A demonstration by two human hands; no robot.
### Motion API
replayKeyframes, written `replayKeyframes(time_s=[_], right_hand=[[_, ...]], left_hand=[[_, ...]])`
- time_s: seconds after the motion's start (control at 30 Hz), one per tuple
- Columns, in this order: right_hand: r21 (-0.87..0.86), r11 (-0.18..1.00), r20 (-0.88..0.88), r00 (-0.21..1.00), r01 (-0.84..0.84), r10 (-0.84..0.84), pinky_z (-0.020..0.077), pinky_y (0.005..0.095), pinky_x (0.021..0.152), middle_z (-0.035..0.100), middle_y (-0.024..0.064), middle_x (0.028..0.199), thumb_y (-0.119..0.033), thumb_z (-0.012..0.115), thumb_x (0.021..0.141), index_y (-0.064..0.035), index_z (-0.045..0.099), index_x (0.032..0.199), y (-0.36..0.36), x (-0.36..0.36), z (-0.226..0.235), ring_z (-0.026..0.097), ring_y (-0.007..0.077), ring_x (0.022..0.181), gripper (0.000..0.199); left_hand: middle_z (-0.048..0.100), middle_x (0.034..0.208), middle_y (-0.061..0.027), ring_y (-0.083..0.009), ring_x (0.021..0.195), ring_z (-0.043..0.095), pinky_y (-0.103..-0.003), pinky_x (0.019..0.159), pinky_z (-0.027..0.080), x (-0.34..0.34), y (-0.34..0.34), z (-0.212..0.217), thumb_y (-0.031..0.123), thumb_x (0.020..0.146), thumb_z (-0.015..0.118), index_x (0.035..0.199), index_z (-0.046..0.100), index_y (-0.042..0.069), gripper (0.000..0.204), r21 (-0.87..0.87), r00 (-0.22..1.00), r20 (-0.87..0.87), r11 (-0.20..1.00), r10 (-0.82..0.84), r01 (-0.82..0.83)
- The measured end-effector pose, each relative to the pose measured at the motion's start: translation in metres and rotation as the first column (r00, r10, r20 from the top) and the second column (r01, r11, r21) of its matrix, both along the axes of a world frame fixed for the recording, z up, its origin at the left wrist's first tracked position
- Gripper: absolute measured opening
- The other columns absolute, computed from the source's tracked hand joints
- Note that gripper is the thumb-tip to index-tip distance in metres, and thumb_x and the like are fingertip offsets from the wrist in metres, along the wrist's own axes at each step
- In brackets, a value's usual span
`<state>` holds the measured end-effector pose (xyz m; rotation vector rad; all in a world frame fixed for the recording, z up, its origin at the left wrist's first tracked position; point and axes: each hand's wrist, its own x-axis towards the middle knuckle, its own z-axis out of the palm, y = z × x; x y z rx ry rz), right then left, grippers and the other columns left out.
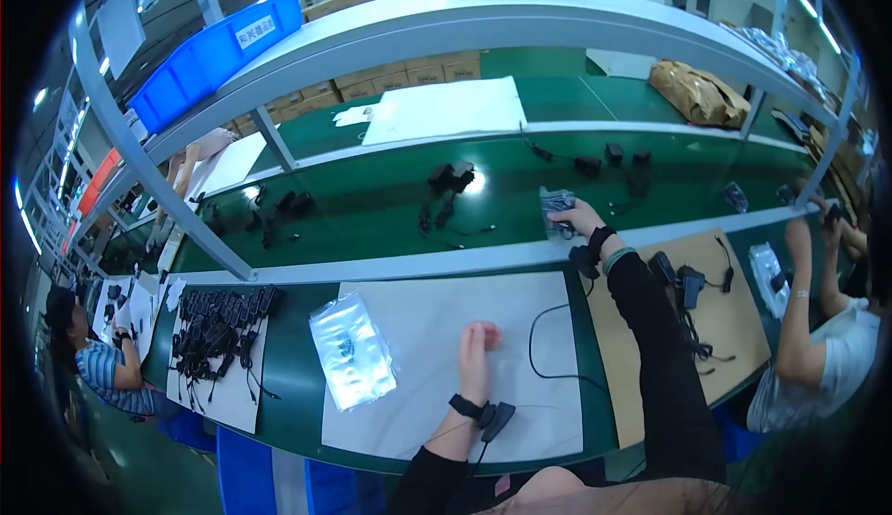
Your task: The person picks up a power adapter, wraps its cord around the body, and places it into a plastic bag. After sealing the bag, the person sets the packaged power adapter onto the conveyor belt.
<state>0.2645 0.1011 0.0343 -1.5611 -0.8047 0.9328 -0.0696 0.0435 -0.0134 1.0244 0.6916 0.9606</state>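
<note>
- Head view: my right hand is stretched out over the pale rail onto the green conveyor belt, its fingers closed on a small clear bag with something dark inside; the bag lies on the belt just past the rail.
- My left hand rests flat on the white mat in front of me, fingers together and holding nothing.
- A stack of clear plastic bags lies on the mat to the left of that hand, near but apart from it.
- A black cable loops across the mat between my two arms.
- Further left, a heap of black adapters with cords sits on a white sheet.
- To my right, another person's hands work near a brown board.
</note>
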Motion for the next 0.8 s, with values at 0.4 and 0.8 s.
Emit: replayKeyframes(time_s=[0.4, 0.8], right_hand=[[-0.588, 0.776, 0.593, 0.773, 0.227, 0.224, 0.0300, 0.0368, 0.104, 0.038, 0.0249, 0.133, -0.052, 0.069, 0.065, -0.0029, 0.035, 0.134, 0.034, 0.159, 0.017, 0.036, 0.0334, 0.125, 0.091], [-0.450, 0.799, 0.846, 0.478, 0.399, 0.237, 0.0317, 0.0391, 0.104, 0.029, 0.0181, 0.141, -0.026, 0.065, 0.072, -0.0098, 0.030, 0.138, 0.070, 0.239, -0.046, 0.036, 0.0322, 0.126, 0.076]], left_hand=[[0.046, 0.074, -0.0030, -0.0162, 0.070, 0.043, -0.031, 0.068, 0.037, 0.009, -0.004, 0.008, 0.026, 0.094, 0.042, 0.078, 0.043, 0.009, 0.023, -0.415, 0.885, 0.465, 0.886, 0.011, 0.208], [0.046, 0.074, -0.0035, -0.0153, 0.069, 0.043, -0.032, 0.069, 0.036, 0.008, 0.004, -0.003, 0.026, 0.094, 0.044, 0.079, 0.044, 0.010, 0.022, -0.454, 0.942, 0.333, 0.868, -0.041, 0.198]])
